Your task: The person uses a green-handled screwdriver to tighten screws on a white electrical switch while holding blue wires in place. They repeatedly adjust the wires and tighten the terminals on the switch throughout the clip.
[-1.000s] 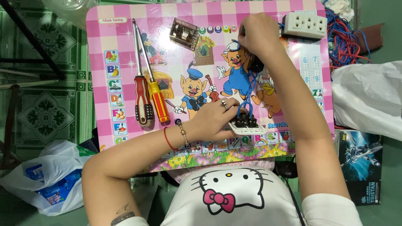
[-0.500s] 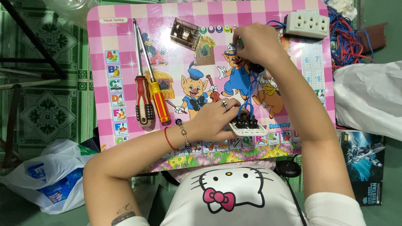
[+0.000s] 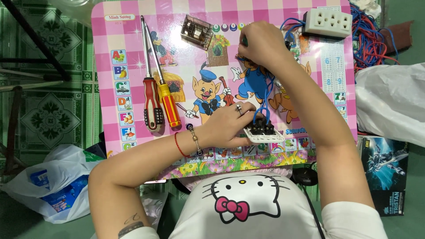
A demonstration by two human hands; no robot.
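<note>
My left hand (image 3: pixel 228 121) rests on a small white switch plate (image 3: pixel 264 134) with dark backs and blue wires, pressing it down on the pink cartoon-printed table (image 3: pixel 133 44). My right hand (image 3: pixel 262 43) hovers higher up the table with its fingers closed around something small; a dark green bit shows at my fingers, and what it is stays hidden. Blue wire (image 3: pixel 265 95) runs from the switch plate up toward my right hand. A white multi-socket block (image 3: pixel 327 23) sits just right of that hand.
Two screwdrivers, one red-handled (image 3: pixel 152 106) and one yellow-handled (image 3: pixel 169 104), lie on the left of the table. A clear-cased part (image 3: pixel 197 31) lies near the top. Red and blue wires (image 3: pixel 372 40) pile at the right. Plastic bags (image 3: pixel 53 186) and a printed box (image 3: pixel 383 175) lie on the floor.
My right hand has moved a little down and left, from the table's top edge beside the socket block to just above the cartoon pigs. My left hand stays on the switch plate.
</note>
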